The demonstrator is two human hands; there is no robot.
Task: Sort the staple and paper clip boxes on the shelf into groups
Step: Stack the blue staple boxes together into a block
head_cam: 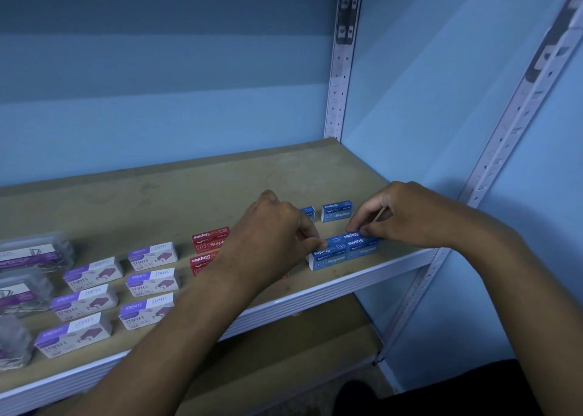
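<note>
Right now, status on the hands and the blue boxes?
Left hand and right hand both pinching the blue staple box cluster at shelf front. Two blue boxes apart behind. Nothing blocking.

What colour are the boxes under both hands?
Blue boxes, seen from the head camera.

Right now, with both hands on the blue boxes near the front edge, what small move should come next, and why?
Probably bring the lone blue box behind forward to join the cluster of blue boxes. The left hand and right hand each pinch that cluster, which looks squared up, while that box stands apart from it. Another blue box is partly hidden behind the left hand.
</note>
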